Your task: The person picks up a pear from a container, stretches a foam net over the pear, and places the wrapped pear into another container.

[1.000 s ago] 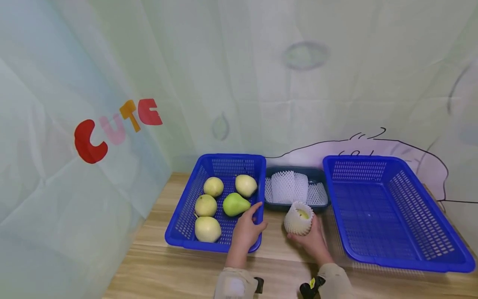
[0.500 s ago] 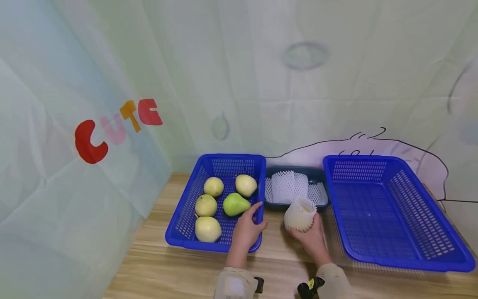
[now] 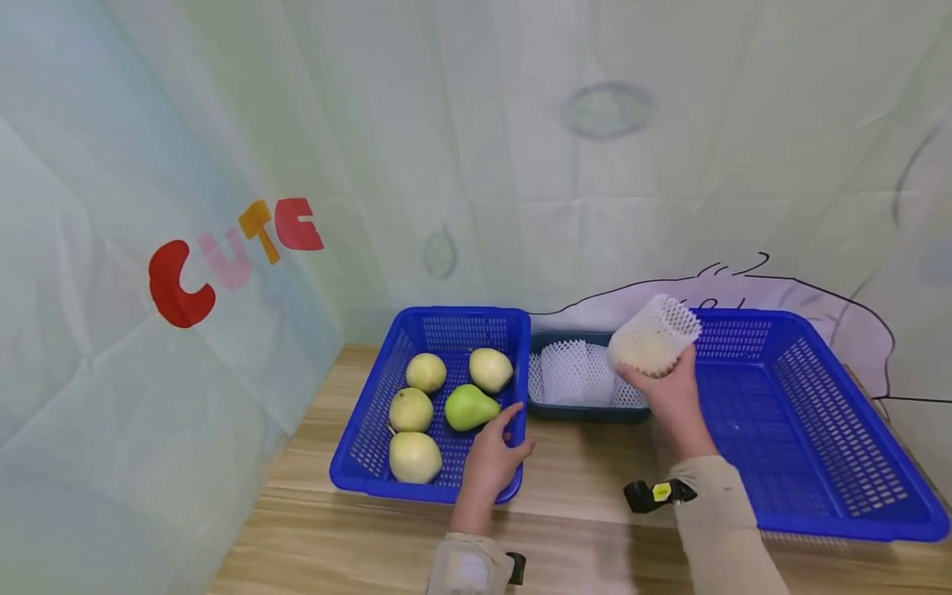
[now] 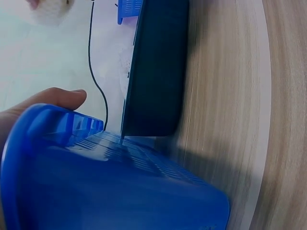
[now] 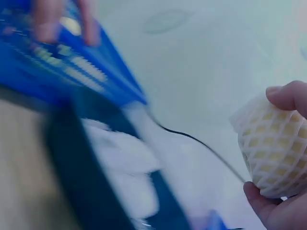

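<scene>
Now the netted fruit (still held) is higher, further right

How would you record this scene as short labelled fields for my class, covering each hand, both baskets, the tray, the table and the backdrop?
Left hand: rests on the rim of the left basket
Right hand: holds a net-wrapped fruit, raised off the table
Left basket: blue; holds one green pear and four paler fruits
Tray: dark, between the baskets; holds white foam nets
Right basket: blue, slotted sides
Table: wood-grain
Backdrop: pale, with "CUTE" lettering
</scene>
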Available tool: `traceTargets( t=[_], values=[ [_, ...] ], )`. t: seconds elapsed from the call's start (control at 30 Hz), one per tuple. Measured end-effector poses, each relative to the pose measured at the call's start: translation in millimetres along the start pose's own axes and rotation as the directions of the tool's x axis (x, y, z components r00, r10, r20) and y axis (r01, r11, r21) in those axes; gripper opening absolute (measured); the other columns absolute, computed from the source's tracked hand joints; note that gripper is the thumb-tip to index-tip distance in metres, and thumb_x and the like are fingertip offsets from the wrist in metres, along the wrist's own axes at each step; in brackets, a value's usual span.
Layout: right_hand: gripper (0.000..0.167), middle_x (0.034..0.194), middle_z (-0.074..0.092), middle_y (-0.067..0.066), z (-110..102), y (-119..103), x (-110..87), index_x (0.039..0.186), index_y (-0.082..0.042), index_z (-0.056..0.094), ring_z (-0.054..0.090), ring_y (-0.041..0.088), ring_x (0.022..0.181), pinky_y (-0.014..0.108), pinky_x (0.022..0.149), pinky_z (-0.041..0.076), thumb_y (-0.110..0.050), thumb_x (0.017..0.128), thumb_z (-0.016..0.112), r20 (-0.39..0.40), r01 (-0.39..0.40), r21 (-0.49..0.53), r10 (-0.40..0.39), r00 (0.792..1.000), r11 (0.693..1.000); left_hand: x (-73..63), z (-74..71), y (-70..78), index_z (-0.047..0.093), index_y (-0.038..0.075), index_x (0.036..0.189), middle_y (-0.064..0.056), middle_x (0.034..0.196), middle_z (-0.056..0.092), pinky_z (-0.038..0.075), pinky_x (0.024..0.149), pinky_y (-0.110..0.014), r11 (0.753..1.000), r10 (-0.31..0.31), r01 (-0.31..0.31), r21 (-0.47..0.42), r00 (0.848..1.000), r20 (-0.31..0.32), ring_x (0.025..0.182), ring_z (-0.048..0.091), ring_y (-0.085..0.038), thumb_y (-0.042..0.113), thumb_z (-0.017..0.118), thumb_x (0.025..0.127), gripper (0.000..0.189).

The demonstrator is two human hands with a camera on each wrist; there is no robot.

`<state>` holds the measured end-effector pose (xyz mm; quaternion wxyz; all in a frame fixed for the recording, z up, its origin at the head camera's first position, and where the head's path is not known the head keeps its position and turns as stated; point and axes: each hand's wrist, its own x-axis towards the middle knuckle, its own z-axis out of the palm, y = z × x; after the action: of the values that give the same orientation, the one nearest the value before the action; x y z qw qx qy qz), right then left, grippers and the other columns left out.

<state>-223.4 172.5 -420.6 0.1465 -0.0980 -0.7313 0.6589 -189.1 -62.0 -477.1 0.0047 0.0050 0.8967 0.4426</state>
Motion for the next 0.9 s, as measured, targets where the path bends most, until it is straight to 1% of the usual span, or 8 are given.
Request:
traceTargets(
  t=[0.1,0.17,0.3,0.4,0.57,0.7,0.87,0.9],
  values=[
    [0.083,0.138,0.030,0.017,-16,-10,20.6,0.137,-0.006,0.014,0.032,0.030,0.127,0.042,0.104,0.029,-0.001,0.076,0.071,-0.022,-0.036,-0.009,0.036,0.999,0.999,0.8,0.0,-0.2,0.052,0.019,0.131,-0.016,0.125,0.055,0.047,0.083,-0.046,1.000,0.001,-0.001,0.000,1.000,0.000,0.106,0.056,-0.030,0.022,0.069,0.082,0.052],
    [0.085,0.140,0.028,0.015,-28,-11,33.9,0.139,-0.008,0.012,0.030,0.029,0.128,0.042,0.106,0.027,-0.004,0.078,0.070,-0.037,-0.060,-0.017,0.059,0.998,0.998,1.2,0.2,-0.4,0.052,0.018,0.132,-0.016,0.125,0.055,0.047,0.083,-0.046,1.000,0.000,0.000,0.002,1.000,0.000,0.106,0.056,-0.030,0.022,0.069,0.082,0.052],
    [0.091,0.143,0.022,0.015,-48,-1,55.7,0.143,-0.013,0.006,0.026,0.029,0.130,0.041,0.108,0.022,-0.007,0.079,0.070,-0.061,-0.118,-0.026,0.116,0.991,0.993,1.4,0.1,-0.4,0.052,0.019,0.131,-0.015,0.125,0.055,0.047,0.084,-0.046,1.000,-0.006,0.006,0.005,1.000,-0.003,0.106,0.056,-0.030,0.023,0.069,0.082,0.052],
    [0.093,0.146,0.017,0.014,-59,10,67.7,0.144,-0.015,0.001,0.022,0.028,0.132,0.040,0.109,0.019,-0.009,0.081,0.069,-0.065,-0.173,-0.021,0.171,0.983,0.985,0.8,-0.6,-0.5,0.052,0.019,0.131,-0.015,0.125,0.055,0.047,0.084,-0.046,1.000,-0.013,0.013,0.006,1.000,-0.002,0.106,0.056,-0.030,0.023,0.069,0.082,0.052],
    [0.094,0.147,0.013,0.014,-69,32,80.8,0.144,-0.014,-0.004,0.019,0.027,0.133,0.039,0.109,0.017,-0.014,0.082,0.068,-0.073,-0.244,-0.008,0.243,0.967,0.970,-0.8,-1.7,-0.7,0.053,0.019,0.131,-0.015,0.122,0.056,0.046,0.084,-0.046,1.000,-0.014,0.015,0.011,1.000,-0.005,0.105,0.056,-0.029,0.022,0.069,0.082,0.052],
    [0.095,0.145,0.013,0.012,-75,49,88.3,0.142,-0.015,-0.006,0.019,0.026,0.133,0.037,0.109,0.017,-0.015,0.083,0.068,-0.065,-0.284,0.053,0.287,0.956,0.957,-1.6,-1.4,-0.5,0.054,0.018,0.130,-0.015,0.120,0.058,0.046,0.084,-0.045,1.000,-0.007,0.007,0.026,1.000,-0.013,0.104,0.057,-0.028,0.023,0.069,0.081,0.051],
    [0.092,0.142,0.012,0.011,-82,67,96.7,0.140,-0.014,-0.007,0.017,0.025,0.132,0.033,0.109,0.016,-0.004,0.082,0.065,-0.036,-0.294,0.115,0.300,0.953,0.949,-2.1,-0.9,1.3,0.053,0.018,0.131,-0.015,0.119,0.058,0.046,0.084,-0.046,0.999,0.001,-0.001,0.035,1.000,-0.007,0.104,0.057,-0.029,0.024,0.069,0.081,0.052],
    [0.093,0.142,0.012,0.012,-84,71,97.9,0.140,-0.013,-0.007,0.017,0.026,0.132,0.034,0.109,0.016,-0.004,0.082,0.065,-0.029,-0.299,0.100,0.303,0.952,0.949,-2.0,-0.8,1.5,0.053,0.018,0.131,-0.015,0.119,0.058,0.046,0.084,-0.046,0.999,0.000,0.000,0.035,1.000,-0.005,0.104,0.057,-0.029,0.024,0.069,0.082,0.052]
  ],
)
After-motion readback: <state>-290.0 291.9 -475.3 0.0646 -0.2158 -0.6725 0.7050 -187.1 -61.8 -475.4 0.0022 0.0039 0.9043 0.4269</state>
